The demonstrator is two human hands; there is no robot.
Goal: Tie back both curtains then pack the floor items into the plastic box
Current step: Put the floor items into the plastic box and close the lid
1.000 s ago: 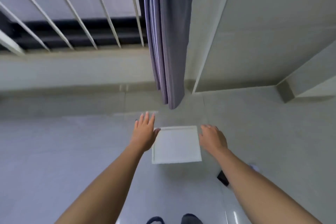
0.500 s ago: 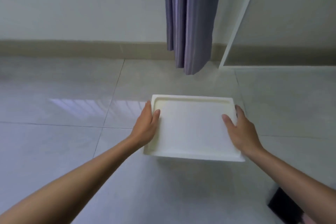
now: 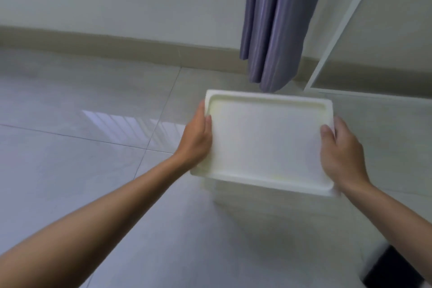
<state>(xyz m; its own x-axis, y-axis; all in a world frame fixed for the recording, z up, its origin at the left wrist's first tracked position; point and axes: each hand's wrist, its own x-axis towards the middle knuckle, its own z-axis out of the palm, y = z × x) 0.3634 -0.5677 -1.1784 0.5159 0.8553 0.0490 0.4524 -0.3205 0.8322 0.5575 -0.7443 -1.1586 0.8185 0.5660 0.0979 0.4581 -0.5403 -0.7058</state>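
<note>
- Since the earlier frames, the white lid (image 3: 268, 142) is being brought closer and is filling more of the view, with both hands already on it.
- Its left edge is being gripped by the left hand (image 3: 196, 141), thumb on top.
- Its right edge is being gripped by the right hand (image 3: 340, 155), thumb on top too.
- Below it, the plastic box (image 3: 268, 208) is being seen only dimly on the tiled floor (image 3: 93, 124).
- Just behind, 1 purple curtain (image 3: 278, 23) is being left hanging loose.
- At the lower right, a dark object (image 3: 395, 269) is being cut off by the frame.
</note>
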